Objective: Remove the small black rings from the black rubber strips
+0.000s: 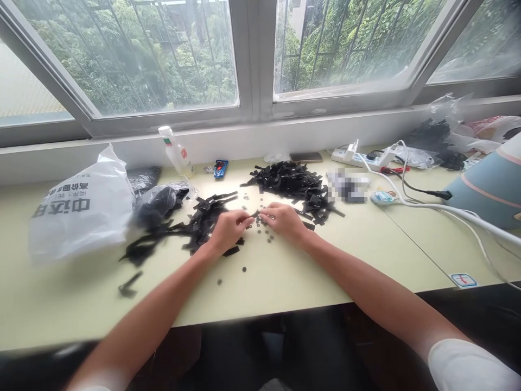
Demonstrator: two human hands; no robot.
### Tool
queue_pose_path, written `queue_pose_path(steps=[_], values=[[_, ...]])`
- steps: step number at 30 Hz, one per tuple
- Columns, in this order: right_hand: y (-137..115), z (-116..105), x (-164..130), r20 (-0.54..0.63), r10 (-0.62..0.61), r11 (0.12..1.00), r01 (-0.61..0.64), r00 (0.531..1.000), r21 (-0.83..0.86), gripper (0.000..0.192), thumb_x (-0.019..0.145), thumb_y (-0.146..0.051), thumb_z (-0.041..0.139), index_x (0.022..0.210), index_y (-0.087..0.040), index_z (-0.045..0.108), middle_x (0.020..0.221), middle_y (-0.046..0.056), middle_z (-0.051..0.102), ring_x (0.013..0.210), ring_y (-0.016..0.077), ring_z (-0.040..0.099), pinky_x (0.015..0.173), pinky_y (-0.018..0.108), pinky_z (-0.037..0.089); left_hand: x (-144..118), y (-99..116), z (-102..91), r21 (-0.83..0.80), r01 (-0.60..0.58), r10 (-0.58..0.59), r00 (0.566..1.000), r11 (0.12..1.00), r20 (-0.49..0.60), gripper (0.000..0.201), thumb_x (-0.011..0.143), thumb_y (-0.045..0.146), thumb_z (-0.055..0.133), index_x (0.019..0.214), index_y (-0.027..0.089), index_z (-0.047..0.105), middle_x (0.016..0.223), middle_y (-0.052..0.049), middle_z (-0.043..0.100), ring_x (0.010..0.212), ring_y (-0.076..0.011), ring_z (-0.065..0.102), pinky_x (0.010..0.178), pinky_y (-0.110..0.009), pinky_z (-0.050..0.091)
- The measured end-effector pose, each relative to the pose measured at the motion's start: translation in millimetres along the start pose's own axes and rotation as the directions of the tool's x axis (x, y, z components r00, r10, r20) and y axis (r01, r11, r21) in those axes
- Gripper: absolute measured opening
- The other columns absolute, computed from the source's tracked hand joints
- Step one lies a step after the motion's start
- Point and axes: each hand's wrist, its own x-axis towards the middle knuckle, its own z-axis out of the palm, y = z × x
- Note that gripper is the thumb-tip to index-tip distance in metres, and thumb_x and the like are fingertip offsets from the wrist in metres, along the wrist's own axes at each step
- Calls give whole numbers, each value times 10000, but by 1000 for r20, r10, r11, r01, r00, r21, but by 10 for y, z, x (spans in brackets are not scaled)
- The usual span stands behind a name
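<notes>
Head view: one camera, looking down over a pale table [285,282] set against a window.
Left hand: left hand [228,231] sits just left of frame centre, fingers drawn together, pinching one end of a small black strip [255,215].
Right hand: right hand [283,220] meets it from the right, fingertips closed on the same strip, so the piece is held taut between both hands just above the tabletop; what exactly the tips do to it is too small to tell.
Small discs: dark round pieces [264,233] lie scattered under and just below the hands, a few strays lower down toward the near edge, all within easy finger reach.
Right pile: heap of black strips [293,182] lies just above the right hand in the upper middle of the frame.
Left pile: looser spread of black strips [195,220] trails left from the left hand, kept apart from the first heap, seemingly as a separate lot.
Bags: white printed plastic bag [81,212] at the left, with a clear bag of dark pieces [157,203] beside it.
Back edge: bottle [176,151] leaning by the sill; power strip [358,157] with white cables at the upper right.
</notes>
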Motion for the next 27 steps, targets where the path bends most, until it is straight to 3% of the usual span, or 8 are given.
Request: queue_pose_path(steps=[4,10,14,16,20,27], values=[[-2,9,2,-6,-16,1000,16,1000,-16,247,992,-245,547,1006,-169,782,908,83,720,788,163,655,701,276,504,1,-1,11,9,-32,32,999,999,-18,235,918,378,626,836,181,726,732,-25,693,611,-139,544,607,-270,428],[-22,-28,5,-44,17,999,-19,999,-33,177,940,-276,642,868,-174,767,851,55,713,711,148,631,649,267,475,-6,-5,20,35,-80,81,996,996,-26,248,937,382,593,894,187,740,784,-46,711,641,-154,571,623,-280,441],[-62,-18,-21,-51,-28,999,30,998,31,238,941,-313,635,1135,-204,717,1079,69,709,778,147,650,675,263,494,-10,-11,31,45,-89,90,996,995,-23,227,940,355,589,914,187,739,797,-47,714,655,-155,586,633,-277,448],[-68,11,-28,-7,-71,996,71,997,47,263,942,-296,631,1177,-204,703,1088,72,713,818,157,658,703,267,502,-12,-13,33,46,-87,88,996,995,-24,214,940,339,588,920,187,737,799,-45,714,662,-154,590,639,-275,453],[-58,51,-26,20,-83,995,81,996,61,157,950,-224,611,995,-195,758,895,53,727,801,162,652,740,275,495,-13,-9,29,51,-83,84,996,995,-21,211,933,334,588,910,185,735,794,-43,714,671,-156,598,645,-274,463],[-119,39,-45,36,-90,991,86,995,105,146,944,-266,635,914,-193,757,843,39,723,740,145,633,695,263,471,-20,1,31,57,-48,50,998,997,-23,187,910,309,596,856,183,723,724,-22,686,614,-140,568,603,-265,444]])
